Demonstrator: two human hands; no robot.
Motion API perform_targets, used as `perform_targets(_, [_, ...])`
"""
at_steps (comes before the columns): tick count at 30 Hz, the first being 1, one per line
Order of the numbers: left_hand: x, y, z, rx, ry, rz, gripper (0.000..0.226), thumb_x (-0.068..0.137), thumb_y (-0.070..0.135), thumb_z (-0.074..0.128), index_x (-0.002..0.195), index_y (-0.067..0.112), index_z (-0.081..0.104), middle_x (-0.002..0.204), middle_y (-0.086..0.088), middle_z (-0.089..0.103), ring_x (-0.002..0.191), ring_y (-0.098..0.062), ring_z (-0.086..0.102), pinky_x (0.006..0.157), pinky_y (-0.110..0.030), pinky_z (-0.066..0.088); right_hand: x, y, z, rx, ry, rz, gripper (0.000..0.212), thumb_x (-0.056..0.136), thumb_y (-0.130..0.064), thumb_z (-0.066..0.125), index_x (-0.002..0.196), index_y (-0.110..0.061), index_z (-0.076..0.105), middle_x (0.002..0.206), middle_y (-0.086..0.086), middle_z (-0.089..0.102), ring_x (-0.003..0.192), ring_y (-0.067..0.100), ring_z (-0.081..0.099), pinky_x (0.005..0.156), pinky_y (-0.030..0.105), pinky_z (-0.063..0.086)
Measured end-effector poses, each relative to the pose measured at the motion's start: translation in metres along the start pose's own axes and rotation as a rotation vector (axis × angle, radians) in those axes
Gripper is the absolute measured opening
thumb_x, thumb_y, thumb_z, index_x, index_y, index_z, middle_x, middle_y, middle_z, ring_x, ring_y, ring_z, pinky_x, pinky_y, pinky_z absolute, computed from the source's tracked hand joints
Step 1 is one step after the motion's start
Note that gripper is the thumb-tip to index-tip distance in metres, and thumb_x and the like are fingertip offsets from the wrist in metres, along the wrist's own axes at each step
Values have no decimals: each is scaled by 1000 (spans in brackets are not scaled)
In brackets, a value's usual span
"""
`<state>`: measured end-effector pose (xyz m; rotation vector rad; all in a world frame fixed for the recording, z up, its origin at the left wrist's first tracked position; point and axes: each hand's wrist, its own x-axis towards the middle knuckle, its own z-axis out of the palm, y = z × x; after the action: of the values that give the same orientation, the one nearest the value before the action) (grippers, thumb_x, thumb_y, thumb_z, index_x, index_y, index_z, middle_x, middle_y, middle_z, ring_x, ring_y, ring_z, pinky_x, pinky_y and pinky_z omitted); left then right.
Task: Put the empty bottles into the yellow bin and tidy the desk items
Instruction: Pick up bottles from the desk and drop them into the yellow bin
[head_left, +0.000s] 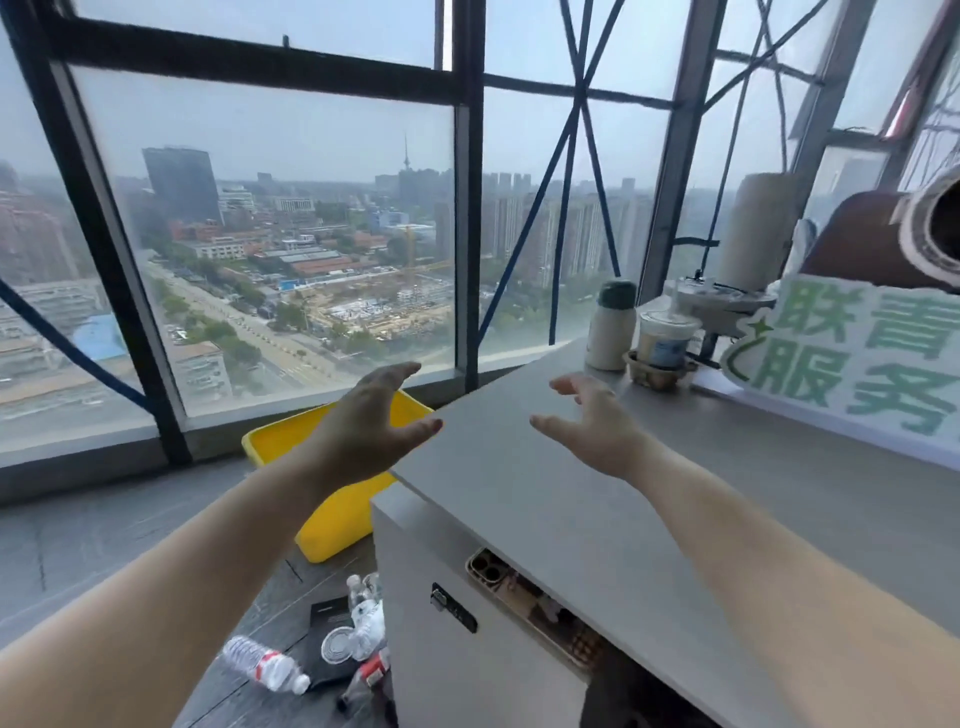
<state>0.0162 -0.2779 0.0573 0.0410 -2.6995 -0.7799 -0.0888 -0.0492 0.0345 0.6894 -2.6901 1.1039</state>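
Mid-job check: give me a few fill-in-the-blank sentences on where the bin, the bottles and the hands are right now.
The yellow bin stands on the ___, left of the desk.
Both the left hand and the right hand are ___, holding nothing.
The white-capped plastic bottle beside the desk lies on its ___.
The sign on the desk bears ___ characters.
Missing words: floor; open; side; green.

Yellow bin (337, 525) was partly hidden behind left hand (363, 421) and desk (571, 519) corner, floor bottles (363, 618) half lost behind cabinet (441, 675), green-lettered sign (852, 358) was cut by right edge, cup (665, 338) label too blurred to read
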Motion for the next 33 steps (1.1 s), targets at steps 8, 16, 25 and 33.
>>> perform_targets(8, [-65,80,32,-79,-16,67,69,85,36,66,145,23,33,148,-1,38,136,-15,34,104,-27,29,-105,33,-75,-21,95,83,54,85,-36,67,131,-15,47,135,3,51,124,18,47,98,29,37])
perform_targets(16, [-101,163,79,-118,-50,131,70,84,37,67,144,26,34,148,-2,38,135,-18,36,106,-31,30,-205,68,-153,-131,173,138,56,87,-39,63,135,-21,43,141,1,44,131,19,41,102,30,34])
perform_targets(25, [-137,290,178,-207,-210,249,69,84,38,67,143,26,35,147,-4,39,134,-18,38,104,-30,31,-358,160,-264,-252,294,381,56,85,-38,65,134,-21,45,139,3,47,130,21,41,105,30,34])
perform_targets(33, [-168,478,295,-216,-386,514,70,84,43,65,144,28,33,146,-2,40,134,-16,37,103,-26,30,-517,246,-403,-355,463,630,57,84,-37,67,133,-19,46,137,3,49,130,20,41,104,29,33])
